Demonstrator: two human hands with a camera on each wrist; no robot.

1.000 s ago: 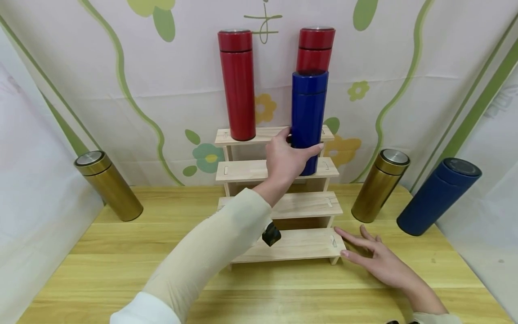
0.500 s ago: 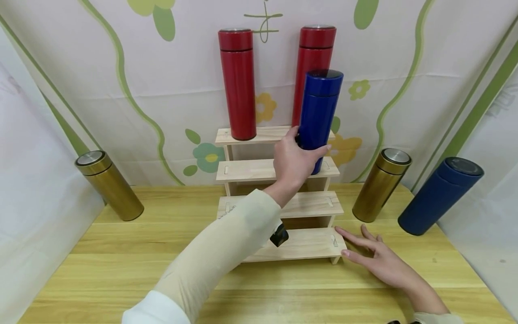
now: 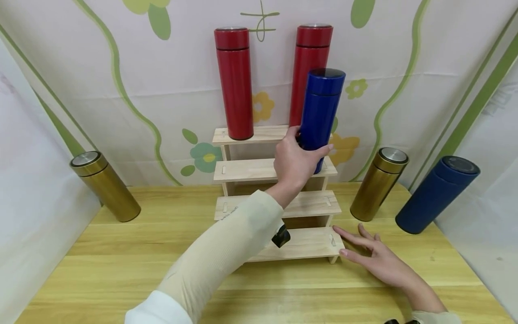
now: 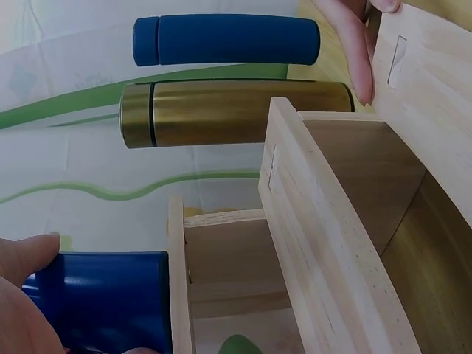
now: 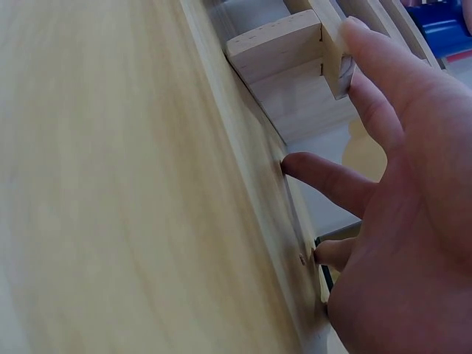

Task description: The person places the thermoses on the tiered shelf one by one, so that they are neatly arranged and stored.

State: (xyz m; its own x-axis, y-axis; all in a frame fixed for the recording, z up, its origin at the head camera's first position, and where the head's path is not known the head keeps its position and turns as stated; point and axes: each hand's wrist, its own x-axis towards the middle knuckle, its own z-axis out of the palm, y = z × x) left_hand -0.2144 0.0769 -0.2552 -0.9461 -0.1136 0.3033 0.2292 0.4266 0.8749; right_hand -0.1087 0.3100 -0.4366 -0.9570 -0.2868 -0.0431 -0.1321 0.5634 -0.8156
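Observation:
My left hand [image 3: 294,159] grips the lower part of a glossy blue thermos [image 3: 322,105], thumb on its right side. The thermos stands upright at the right end of the second shelf from the top of a stepped wooden stand [image 3: 309,244]. In the left wrist view, the base of this blue thermos [image 4: 110,299] meets the shelf board. My right hand [image 3: 380,261] is at the stand's lower right, thumb and index finger touching the end of the lowest shelf. Two red thermoses, one left [image 3: 235,85] and one right [image 3: 309,72], stand on the top shelf; the blue one partly covers the right one.
A gold thermos [image 3: 107,186] stands on the wooden table [image 3: 121,274] to the left. Right of the stand are another gold thermos [image 3: 378,186] and a matte dark blue thermos [image 3: 437,195]. Behind hangs a white curtain [image 3: 170,72] with flower prints.
My left hand has shifted the blue thermos rightward along its shelf, showing more of the right red thermos. In the last half second it has barely moved. My right hand has stayed in place.

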